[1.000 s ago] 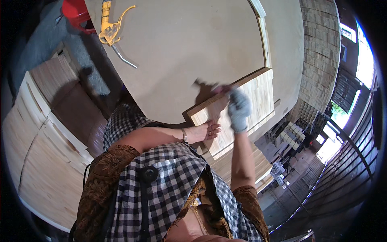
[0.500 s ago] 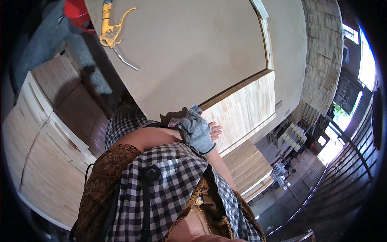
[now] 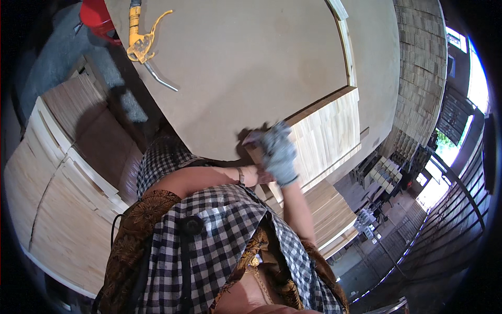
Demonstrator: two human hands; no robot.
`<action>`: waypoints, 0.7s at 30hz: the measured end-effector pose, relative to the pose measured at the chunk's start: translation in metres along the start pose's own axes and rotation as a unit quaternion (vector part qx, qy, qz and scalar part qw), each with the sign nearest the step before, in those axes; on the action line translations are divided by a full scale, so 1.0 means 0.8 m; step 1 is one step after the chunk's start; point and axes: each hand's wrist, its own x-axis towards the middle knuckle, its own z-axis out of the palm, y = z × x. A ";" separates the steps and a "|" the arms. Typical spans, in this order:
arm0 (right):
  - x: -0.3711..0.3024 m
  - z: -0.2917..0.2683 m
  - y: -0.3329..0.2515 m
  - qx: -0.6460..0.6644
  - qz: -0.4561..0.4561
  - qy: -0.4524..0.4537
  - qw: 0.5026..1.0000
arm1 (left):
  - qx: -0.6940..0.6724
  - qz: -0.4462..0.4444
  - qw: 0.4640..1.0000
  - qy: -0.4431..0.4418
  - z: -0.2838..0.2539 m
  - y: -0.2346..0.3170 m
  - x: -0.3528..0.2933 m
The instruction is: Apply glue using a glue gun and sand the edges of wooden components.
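My right hand (image 3: 280, 155), in a grey knit glove, lies over the left end of a pale wooden panel (image 3: 329, 133) made of glued strips. Motion smears its fingers, and a pinkish scrap beside them is too blurred to name. Bare and wearing a bracelet at the wrist, my left hand (image 3: 254, 176) reaches in from the left, close to the panel's near left corner. Its fingers are mostly hidden behind the glove. The panel rests on a broad grey-brown tabletop (image 3: 225, 68).
A yellow air blow gun (image 3: 140, 46) with a bent metal nozzle lies at the table's far left. Narrow wooden strips (image 3: 342, 44) run along the far right. Stacked boards (image 3: 68, 199) stand at the left, more boards (image 3: 327, 212) below the panel. A red plastic object (image 3: 97, 20) is at upper left.
My gloved right hand has moved right and slightly away from me, onto the panel's end. My left hand's bare fingers, visible before beyond the glove, are now hidden; its wrist shows.
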 end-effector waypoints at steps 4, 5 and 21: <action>-0.053 0.057 0.008 -0.019 -0.042 -0.023 0.999 | -0.035 -0.021 0.999 -0.013 -0.001 0.010 0.003; -0.041 0.040 0.005 -0.046 -0.056 0.019 0.997 | -0.045 -0.026 0.998 -0.020 -0.002 0.014 0.003; -0.023 0.037 -0.007 -0.014 -0.039 0.011 0.999 | 0.215 0.187 0.954 0.092 -0.024 0.017 0.006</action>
